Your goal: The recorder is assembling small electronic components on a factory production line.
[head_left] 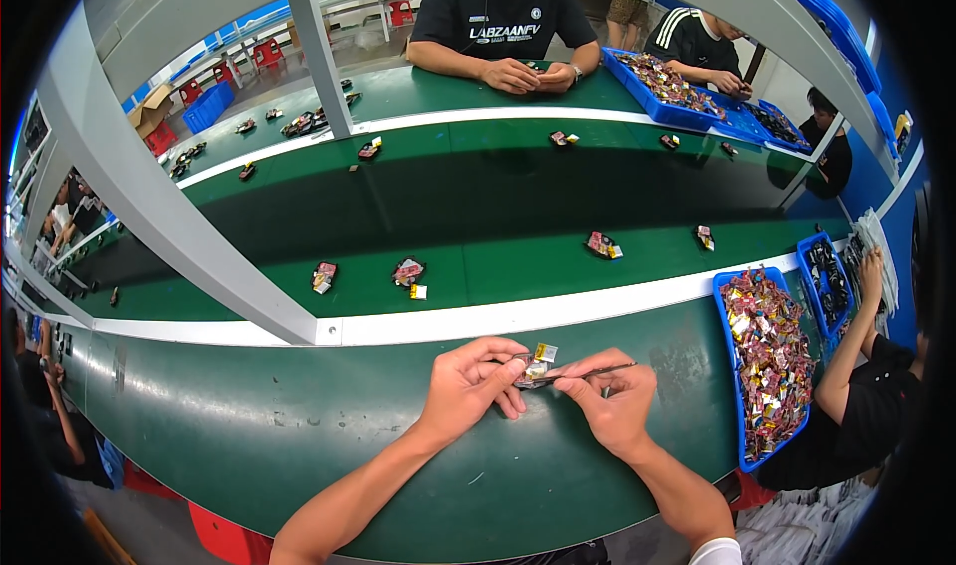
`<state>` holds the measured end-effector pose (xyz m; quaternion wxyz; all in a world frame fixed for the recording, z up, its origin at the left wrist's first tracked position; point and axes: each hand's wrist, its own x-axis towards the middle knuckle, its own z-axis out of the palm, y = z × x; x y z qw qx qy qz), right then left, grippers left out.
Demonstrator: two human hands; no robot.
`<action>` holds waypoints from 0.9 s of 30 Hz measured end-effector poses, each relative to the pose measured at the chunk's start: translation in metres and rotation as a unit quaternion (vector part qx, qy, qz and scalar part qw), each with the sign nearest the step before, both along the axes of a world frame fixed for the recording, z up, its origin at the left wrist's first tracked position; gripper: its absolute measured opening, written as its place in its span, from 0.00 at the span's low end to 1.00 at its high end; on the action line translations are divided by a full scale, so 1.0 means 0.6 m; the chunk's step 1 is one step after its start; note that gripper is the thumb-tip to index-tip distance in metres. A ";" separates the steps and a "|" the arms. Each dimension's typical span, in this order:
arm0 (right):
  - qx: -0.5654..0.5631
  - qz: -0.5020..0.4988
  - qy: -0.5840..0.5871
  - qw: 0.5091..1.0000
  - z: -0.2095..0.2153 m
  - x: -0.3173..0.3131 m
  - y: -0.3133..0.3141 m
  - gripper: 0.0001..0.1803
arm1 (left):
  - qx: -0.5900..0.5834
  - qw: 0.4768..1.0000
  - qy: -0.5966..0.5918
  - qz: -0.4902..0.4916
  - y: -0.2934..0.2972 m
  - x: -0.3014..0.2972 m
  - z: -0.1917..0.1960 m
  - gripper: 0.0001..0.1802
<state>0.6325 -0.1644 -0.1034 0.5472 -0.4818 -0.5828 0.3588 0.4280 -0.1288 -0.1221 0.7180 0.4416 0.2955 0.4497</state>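
Note:
Above the near green bench, my left hand pinches a small electronic assembly in a dark shell. A silver pouch battery with a yellow end sticks up from its far side. My right hand is closed around thin dark tweezers. Their tips reach the assembly, but my fingers hide part of the contact. Both hands are close together, just this side of the white rail.
Beyond the white rail, a green conveyor belt carries several similar assemblies. At right stand a blue tray heaped with battery parts and a smaller blue tray of black pieces. A grey post slants at left. Co-workers sit around.

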 end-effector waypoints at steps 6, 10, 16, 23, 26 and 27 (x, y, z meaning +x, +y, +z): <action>0.006 0.000 -0.006 1.000 -0.004 -0.002 -0.001 0.06 | 0.002 1.000 -0.001 -0.006 -0.002 0.000 0.001 0.13; -0.007 -0.005 -0.011 1.000 0.005 -0.007 -0.002 0.06 | 0.008 1.000 0.000 -0.003 -0.003 -0.001 -0.001 0.12; -0.023 0.002 -0.012 1.000 0.011 -0.006 -0.001 0.07 | 0.021 1.000 0.006 -0.001 -0.005 -0.003 -0.001 0.12; -0.008 -0.005 -0.045 0.999 0.021 -0.011 -0.005 0.06 | 0.012 1.000 -0.002 0.027 -0.004 -0.005 -0.001 0.12; 0.062 -0.006 -0.105 0.993 0.013 -0.011 -0.008 0.08 | 0.012 1.000 -0.007 0.027 -0.004 -0.004 0.000 0.12; 0.060 -0.011 -0.107 0.992 0.013 -0.012 -0.008 0.08 | 0.012 1.000 -0.006 0.027 -0.004 -0.005 -0.001 0.12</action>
